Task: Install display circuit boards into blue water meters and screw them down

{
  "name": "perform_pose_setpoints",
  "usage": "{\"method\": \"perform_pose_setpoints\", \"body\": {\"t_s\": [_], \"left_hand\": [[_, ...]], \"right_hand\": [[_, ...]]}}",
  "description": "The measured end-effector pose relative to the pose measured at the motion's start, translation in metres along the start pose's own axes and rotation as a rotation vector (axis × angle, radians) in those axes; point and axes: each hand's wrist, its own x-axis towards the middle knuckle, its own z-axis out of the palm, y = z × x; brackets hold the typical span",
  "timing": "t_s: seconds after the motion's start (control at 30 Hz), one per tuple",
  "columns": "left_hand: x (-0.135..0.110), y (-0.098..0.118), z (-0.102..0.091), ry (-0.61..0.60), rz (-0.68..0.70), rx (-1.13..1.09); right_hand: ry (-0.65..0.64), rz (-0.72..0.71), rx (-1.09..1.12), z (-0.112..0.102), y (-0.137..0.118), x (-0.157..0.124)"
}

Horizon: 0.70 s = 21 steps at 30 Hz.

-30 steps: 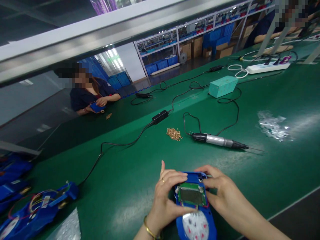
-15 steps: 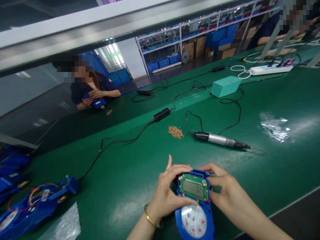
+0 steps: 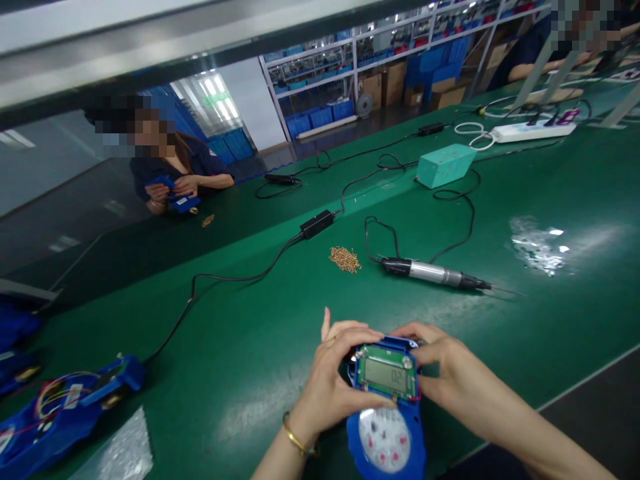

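Note:
A blue water meter [image 3: 416, 440] with a green circuit board, a small LCD [image 3: 385, 377] and a round dial [image 3: 384, 439] with red pointers is held low in the head view, near the bench's front. My left hand [image 3: 337, 377] wraps its left side, thumb across the gap between display and dial, fingers over the top edge. On the opposite side, my right hand [image 3: 445, 363] grips the upper right edge with bent fingers; some fingertips are hidden behind the housing. Beyond both hands lie an electric screwdriver [image 3: 435, 273] and a small pile of brass-coloured screws [image 3: 345, 259].
At left lie more blue meter housings [image 3: 65, 420] with loose wires and a clear plastic bag [image 3: 123, 447]. A black cable [image 3: 250, 277] crosses the green bench. Farther back are a teal box [image 3: 445, 167], a white power strip [image 3: 535, 131] and a co-worker [image 3: 180, 167] holding a blue part.
The whole view has shifted slightly, moving the bench items left and up. Both my hands keep their hold on the water meter. The co-worker's hands have moved a little around the blue part.

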Motion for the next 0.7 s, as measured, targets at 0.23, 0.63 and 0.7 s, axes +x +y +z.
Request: {"method": "perform_pose_setpoints", "body": {"t_s": [0.23, 0.63, 0.7], "left_hand": [[0.001, 0.002, 0.004, 0.04, -0.17, -0.114], [0.0, 0.01, 0.018, 0.131, -0.126, -0.138], [0.001, 0.011, 0.018, 0.139, -0.123, -0.135]], "right_hand": [[-0.028, 0.024, -0.008, -0.007, -0.003, 0.008], [0.085, -0.088, -0.139, 0.001, 0.014, -0.016], [0.127, -0.135, -0.179, 0.003, 0.013, -0.021]]}}
